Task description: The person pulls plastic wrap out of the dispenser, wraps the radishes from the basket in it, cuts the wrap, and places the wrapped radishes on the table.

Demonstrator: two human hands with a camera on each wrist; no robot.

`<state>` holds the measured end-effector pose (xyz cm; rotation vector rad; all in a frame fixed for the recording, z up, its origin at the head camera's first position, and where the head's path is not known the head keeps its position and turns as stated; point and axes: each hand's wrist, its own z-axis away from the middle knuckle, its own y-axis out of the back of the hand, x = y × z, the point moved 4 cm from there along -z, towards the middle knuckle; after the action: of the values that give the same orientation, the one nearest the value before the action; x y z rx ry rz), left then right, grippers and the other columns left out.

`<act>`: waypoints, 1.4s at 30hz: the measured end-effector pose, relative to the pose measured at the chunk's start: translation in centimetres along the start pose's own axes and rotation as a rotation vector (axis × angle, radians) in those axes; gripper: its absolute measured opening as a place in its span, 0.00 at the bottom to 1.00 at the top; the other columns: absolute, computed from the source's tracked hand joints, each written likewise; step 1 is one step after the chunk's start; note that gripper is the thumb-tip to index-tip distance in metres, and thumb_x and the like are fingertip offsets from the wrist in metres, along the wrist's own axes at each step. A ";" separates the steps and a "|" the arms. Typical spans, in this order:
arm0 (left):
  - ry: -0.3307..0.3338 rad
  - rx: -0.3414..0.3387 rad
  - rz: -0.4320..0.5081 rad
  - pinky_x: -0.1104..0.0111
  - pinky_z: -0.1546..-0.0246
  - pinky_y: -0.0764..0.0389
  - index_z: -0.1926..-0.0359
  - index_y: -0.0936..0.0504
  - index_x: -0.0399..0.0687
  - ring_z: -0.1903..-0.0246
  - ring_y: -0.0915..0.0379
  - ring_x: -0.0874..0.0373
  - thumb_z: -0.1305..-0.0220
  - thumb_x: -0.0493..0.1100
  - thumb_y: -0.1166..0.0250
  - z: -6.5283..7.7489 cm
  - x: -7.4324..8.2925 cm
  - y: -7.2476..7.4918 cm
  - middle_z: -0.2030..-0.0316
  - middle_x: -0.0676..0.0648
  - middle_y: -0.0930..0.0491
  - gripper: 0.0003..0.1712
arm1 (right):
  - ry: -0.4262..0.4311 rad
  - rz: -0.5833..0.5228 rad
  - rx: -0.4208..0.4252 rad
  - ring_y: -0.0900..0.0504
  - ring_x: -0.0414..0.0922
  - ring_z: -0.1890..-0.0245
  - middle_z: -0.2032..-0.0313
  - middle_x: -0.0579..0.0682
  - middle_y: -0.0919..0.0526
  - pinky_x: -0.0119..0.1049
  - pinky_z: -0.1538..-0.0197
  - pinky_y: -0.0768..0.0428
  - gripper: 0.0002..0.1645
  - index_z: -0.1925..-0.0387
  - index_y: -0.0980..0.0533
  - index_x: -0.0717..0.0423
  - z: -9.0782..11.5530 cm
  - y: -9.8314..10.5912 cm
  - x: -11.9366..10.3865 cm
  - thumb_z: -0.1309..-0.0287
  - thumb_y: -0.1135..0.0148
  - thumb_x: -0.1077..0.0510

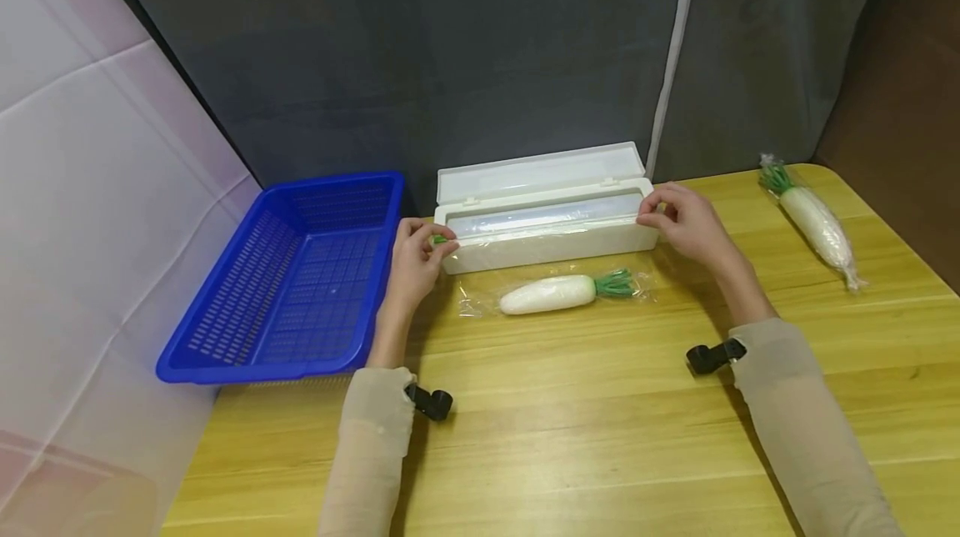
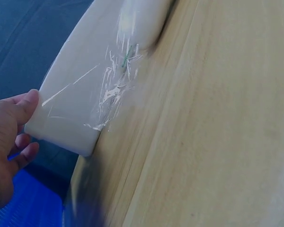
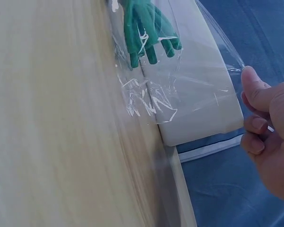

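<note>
A white plastic wrap dispenser (image 1: 551, 247) stands at the table's back with its lid (image 1: 540, 176) raised and a roll of film inside. Clear plastic wrap (image 3: 217, 38) stretches over its front. My left hand (image 1: 417, 258) pinches the wrap at the dispenser's left end, a small bit of green showing between the fingers. At the right end my right hand (image 1: 686, 224) pinches the wrap's corner between thumb and fingers, the film pulled taut to the thumb in the right wrist view. A white radish (image 1: 551, 294) with green leaf stubs lies in front of the dispenser, with crinkled film around it.
A blue plastic basket (image 1: 318, 295) stands to the left, close beside my left forearm. Another radish (image 1: 817, 228), wrapped in film with twisted ends, lies at the table's far right. A dark grey curtain (image 1: 450, 53) hangs behind the wooden table (image 1: 570, 437).
</note>
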<state>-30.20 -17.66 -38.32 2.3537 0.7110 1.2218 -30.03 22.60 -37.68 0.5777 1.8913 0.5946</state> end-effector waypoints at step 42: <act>-0.013 -0.016 -0.122 0.64 0.72 0.34 0.71 0.13 0.37 0.76 0.33 0.52 0.45 0.35 0.23 -1.0 0.9 0.4 0.66 0.42 0.22 0.06 | -0.047 -0.134 -0.006 0.32 0.47 0.71 0.68 0.55 0.25 0.30 0.70 0.34 0.04 0.60 0.21 0.63 0.4 0.5 0.4 0.35 0.35 0.66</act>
<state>-30.54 -17.29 -36.98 2.2672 0.8243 1.1549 -29.79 23.29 -37.80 0.4528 1.8663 0.4953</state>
